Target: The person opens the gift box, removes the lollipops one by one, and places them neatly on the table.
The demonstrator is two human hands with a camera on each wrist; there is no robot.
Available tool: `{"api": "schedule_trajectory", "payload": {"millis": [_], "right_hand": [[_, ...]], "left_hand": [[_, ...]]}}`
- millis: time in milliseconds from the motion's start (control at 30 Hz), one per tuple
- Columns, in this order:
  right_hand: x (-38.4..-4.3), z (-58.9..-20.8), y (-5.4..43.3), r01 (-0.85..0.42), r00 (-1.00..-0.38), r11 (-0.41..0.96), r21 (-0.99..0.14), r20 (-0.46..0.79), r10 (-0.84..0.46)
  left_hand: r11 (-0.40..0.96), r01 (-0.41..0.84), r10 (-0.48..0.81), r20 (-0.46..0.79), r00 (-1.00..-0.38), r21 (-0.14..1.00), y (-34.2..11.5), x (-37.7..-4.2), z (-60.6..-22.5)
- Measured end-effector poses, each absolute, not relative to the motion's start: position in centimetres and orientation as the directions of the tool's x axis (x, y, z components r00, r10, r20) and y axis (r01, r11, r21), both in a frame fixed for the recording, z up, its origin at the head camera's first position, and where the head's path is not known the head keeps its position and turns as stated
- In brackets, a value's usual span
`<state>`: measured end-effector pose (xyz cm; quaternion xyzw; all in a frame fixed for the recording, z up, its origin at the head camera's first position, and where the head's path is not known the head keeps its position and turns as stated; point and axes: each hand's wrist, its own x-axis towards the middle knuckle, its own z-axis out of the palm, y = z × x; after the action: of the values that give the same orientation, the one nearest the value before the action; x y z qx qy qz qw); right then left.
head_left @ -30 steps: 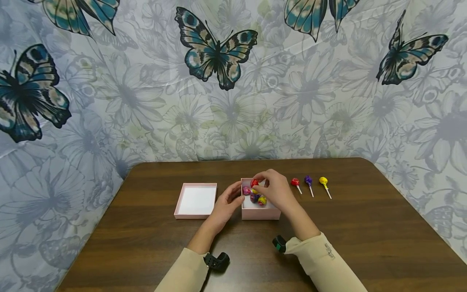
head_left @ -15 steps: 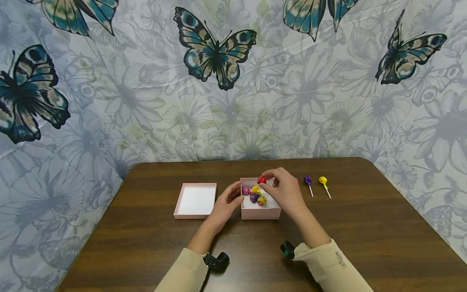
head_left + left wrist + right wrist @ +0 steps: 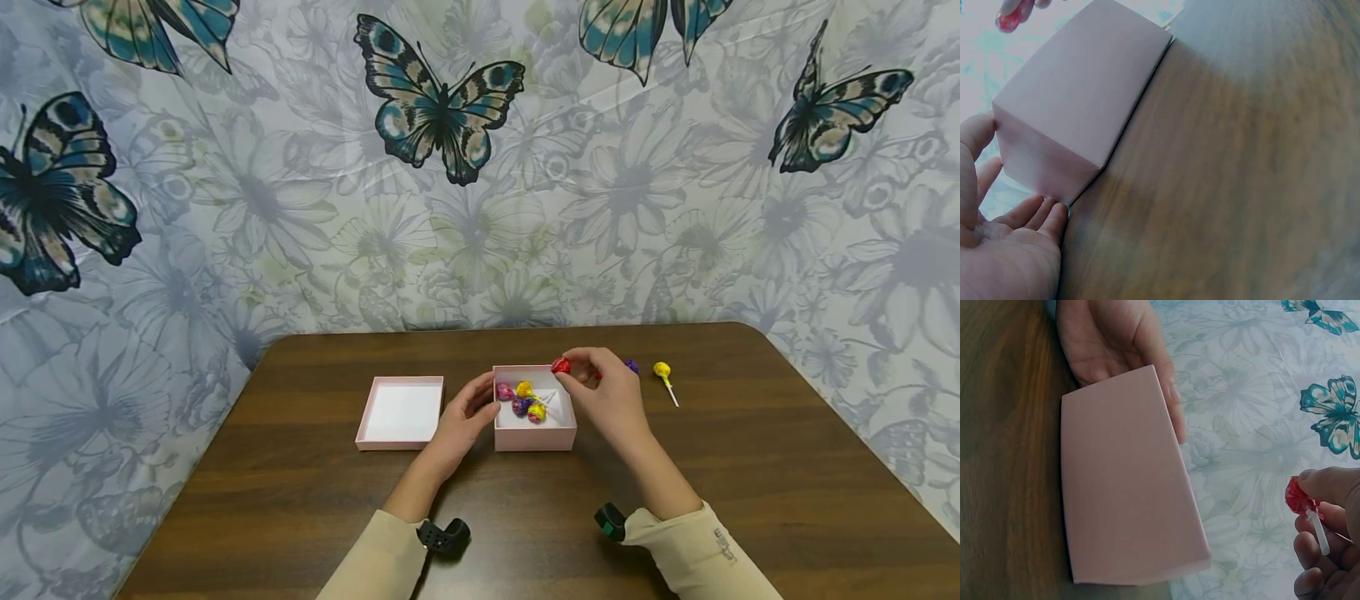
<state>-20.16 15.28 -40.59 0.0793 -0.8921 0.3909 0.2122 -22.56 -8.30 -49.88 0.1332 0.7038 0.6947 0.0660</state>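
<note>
In the head view my right hand (image 3: 611,404) pinches a red-wrapped lollipop (image 3: 560,365) by its head, above the right back corner of a pink box (image 3: 534,440). The right wrist view shows the lollipop's white stick (image 3: 1319,534) pointing down below the thumb. My left hand (image 3: 459,423) rests against the box's left side, its fingers loosely bent; in the left wrist view the thumb lies at the upper corner and the fingertips (image 3: 1054,215) near the lower edge. Inside the uncovered box lie several lollipops, among them a pink one (image 3: 506,391) and a yellow one (image 3: 524,389).
Left of the box lies its shallow pink lid (image 3: 399,412), white inside up. Right of my right hand, a yellow lollipop (image 3: 662,371) lies on the brown table (image 3: 750,467); a purple one (image 3: 632,365) is partly hidden. Butterfly-print cloth (image 3: 465,250) hangs behind.
My right hand has lifted the red lollipop from among the others and carried it rightward to the box's right edge, now covering the lollipops on the table. The left hand has stayed put.
</note>
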Motion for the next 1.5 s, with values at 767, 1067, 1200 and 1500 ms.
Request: {"api": "schedule_trajectory", "payload": {"millis": [767,1067,1200,1500], "right_hand": [[-20.6,-41.5,20.1,-0.262,-0.851,0.695,-0.669,0.500,0.160],[-20.9,-41.4,23.7,-0.154,-0.848,0.651,-0.743,0.437,0.299],[-21.1,-41.5,25.0,-0.094,-0.842,0.623,-0.777,0.396,0.368],[-21.5,-41.8,26.2,-0.027,-0.831,0.587,-0.809,0.345,0.437]], "left_hand": [[0.034,0.085,0.276,0.072,-0.958,0.996,-8.6,-22.5,-49.7],[0.027,0.087,0.288,0.075,-0.955,0.996,-8.3,-22.5,-49.7],[0.028,0.083,0.286,0.071,-0.956,0.996,-8.4,-22.4,-49.8],[0.027,0.085,0.284,0.074,-0.956,0.996,-8.4,-22.4,-49.7]]}}
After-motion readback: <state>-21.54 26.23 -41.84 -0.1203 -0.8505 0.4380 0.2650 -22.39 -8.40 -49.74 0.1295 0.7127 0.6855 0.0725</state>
